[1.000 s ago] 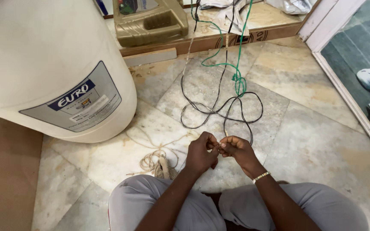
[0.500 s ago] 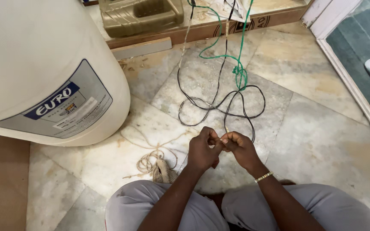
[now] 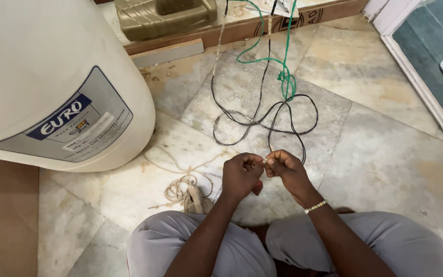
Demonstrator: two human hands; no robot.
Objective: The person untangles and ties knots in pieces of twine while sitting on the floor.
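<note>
Hands, L & R, pinching black wire end, near tank edge.

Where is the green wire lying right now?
In the head view the green wire lies on the stone floor right of centre, beyond both hands. It runs down from the wooden edge and knots just above the black wire loops.
</note>
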